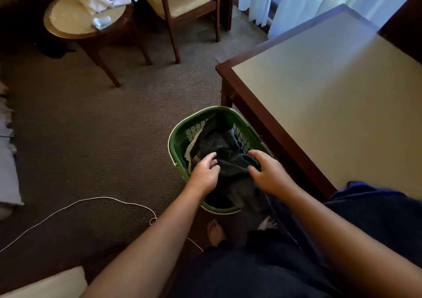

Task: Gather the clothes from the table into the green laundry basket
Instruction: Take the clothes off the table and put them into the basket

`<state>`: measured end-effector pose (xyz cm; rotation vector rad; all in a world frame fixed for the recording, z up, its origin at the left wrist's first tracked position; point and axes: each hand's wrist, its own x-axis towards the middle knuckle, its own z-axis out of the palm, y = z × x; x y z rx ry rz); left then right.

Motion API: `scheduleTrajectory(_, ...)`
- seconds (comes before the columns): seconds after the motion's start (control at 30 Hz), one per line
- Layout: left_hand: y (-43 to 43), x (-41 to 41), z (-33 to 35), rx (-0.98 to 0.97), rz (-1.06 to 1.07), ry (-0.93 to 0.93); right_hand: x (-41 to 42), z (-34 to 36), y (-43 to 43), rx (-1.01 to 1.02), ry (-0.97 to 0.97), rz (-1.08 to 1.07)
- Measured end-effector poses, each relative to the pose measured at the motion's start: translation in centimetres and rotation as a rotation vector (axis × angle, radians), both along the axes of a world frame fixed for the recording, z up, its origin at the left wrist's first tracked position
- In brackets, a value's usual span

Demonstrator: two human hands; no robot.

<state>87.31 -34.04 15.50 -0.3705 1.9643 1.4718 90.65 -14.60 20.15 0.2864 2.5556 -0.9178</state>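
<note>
Both hands were down in the basket. The left hand (204, 172) had its fingers loosely curled and spread, and they rested on the near left edge of the dark clothes (228, 158); I could not tell if it pinched any cloth. The right hand (266, 172) lay flat on the right side of the pile with the fingers apart, and it seemed to press the cloth down, not to close around it.

The clothes were dark, perhaps black or deep blue, and lay in soft folds. One piece looked like thick woven cloth with seams, maybe trousers, but the blur made this uncertain. A small pale piece showed at the left of the pile. Such cloth should be light, limp and not fragile. It will not slip, but it will hang and drag, so I judge it best to take a bunched handful in the middle rather than one corner.

The green laundry basket (175, 135) stood on the carpet (91, 124) just beside the corner of the table (331, 106). It was oval and of hard plastic, with a smooth rim and walls of open grid. The table had a pale matte top in a dark wooden frame, and the part in view held no clothes. A dark blue cloth (374, 206) at the near right edge could be the person's own clothing. The task seemed nearly complete.
</note>
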Motion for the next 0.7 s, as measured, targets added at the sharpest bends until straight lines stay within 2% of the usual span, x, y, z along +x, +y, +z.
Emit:
scheduleTrajectory(0.3, 5.8, 2.9, -0.3, -0.072, -0.336, 0.014, 5.5, -2.4, 4.0, -0.010, 0.008, -0.182)
scheduleTrajectory(0.57, 15.2, 5.3, 2.1, 0.044, -0.701, 0.081, 11.5, -2.0, 8.6, -0.006, 0.224, -0.477)
scheduleTrajectory(0.7, 19.2, 6.6, 3.2, 0.064, -0.812, 0.198, 15.3, -1.6, 11.0, 0.138, 0.410, -0.682)
